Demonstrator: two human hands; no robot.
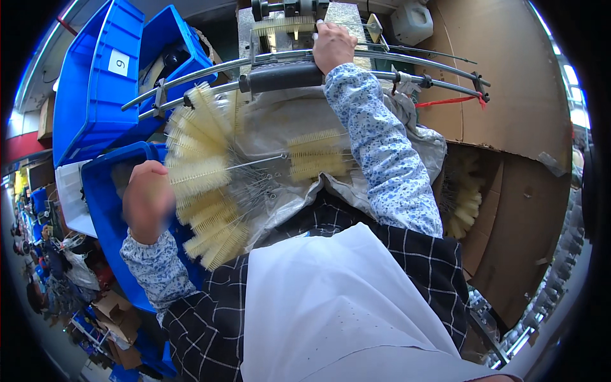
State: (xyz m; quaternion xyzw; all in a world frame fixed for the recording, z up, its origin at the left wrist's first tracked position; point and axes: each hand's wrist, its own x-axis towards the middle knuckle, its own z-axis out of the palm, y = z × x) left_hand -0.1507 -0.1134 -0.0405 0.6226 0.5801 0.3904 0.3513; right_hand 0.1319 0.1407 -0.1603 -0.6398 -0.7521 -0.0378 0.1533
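Observation:
My left hand [149,202] is closed at the bristle end of a pale yellow bottle brush [198,177], its fingers partly blurred. The brush's wire stem points right, over a fanned pile of similar brushes [207,219]. Up front, my right hand [334,48] reaches past the metal rails, fingers bent together at the right end of another bristle brush [283,27]. That brush lies crosswise at the machine [289,7]. A short stack of yellow brushes [315,155] rests on the whitish plastic sheet [270,118] between my arms.
Two curved metal rails [407,60] with a dark padded roller [283,77] cross in front of me. Blue bins [102,83] stand at the left. Tall cardboard [509,83] is at the right, with more brushes [468,197] in a box. A white jug [412,22] sits behind.

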